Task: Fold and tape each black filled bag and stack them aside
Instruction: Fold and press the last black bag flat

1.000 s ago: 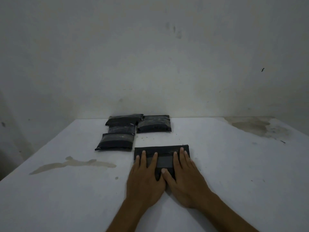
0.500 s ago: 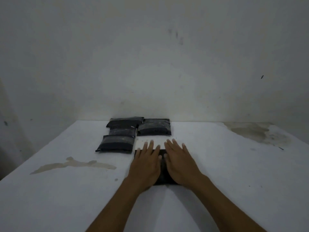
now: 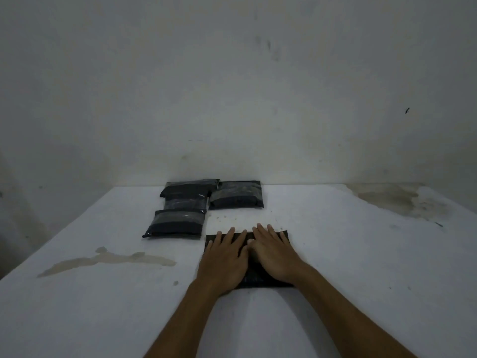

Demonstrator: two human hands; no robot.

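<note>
- White table (image 3: pixel 335 254), stained in places, stands against a dim grey wall (image 3: pixel 232 86).
- Black bag (image 3: pixel 284 235) lies flat under both hands; most of its surface is hidden, only edges and corners show.
- Left hand (image 3: pixel 224 259) and right hand (image 3: pixel 271 250) press on it side by side, fingers straight, thumbs touching.
- 4 taped bags (image 3: pixel 178 223) sit grouped behind, to the left; tape detail is hard to make out.

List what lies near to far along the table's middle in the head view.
Hands, left and right, flat on the black bag → scattered crumbs → taped bag by the wall.
</note>
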